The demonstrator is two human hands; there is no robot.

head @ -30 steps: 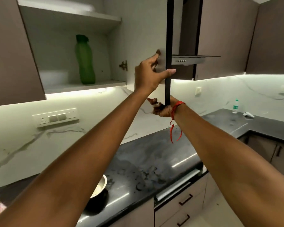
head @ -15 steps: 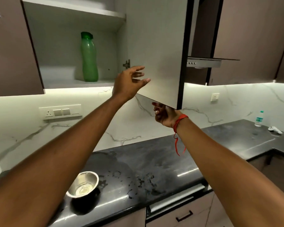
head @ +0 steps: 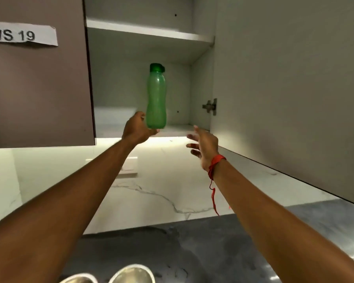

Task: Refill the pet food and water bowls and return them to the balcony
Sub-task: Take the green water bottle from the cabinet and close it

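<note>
A green water bottle (head: 156, 99) with a dark green cap stands upright on the lower shelf (head: 180, 129) of the open wall cabinet. My left hand (head: 136, 128) is raised to its base, fingers behind it and thumb in front, gripping the bottom. My right hand (head: 202, 145), with a red thread at the wrist, hovers open with fingers spread just below the shelf edge, off the door. Two steel bowls (head: 131, 274) (head: 80, 279) show at the bottom edge on the dark counter (head: 192, 252), partly cut off.
The cabinet door (head: 284, 99) hangs open on the right, its lower edge above my right forearm. A closed brown door (head: 39, 88) with a paper label "WS 19" is on the left. A white marble backsplash (head: 161, 190) with a wall socket (head: 129, 166) lies below.
The view has moved closer and up to the cabinet. My left hand went from the door to the bottle's base and closed on it. My right hand let go of the door's lower edge.
</note>
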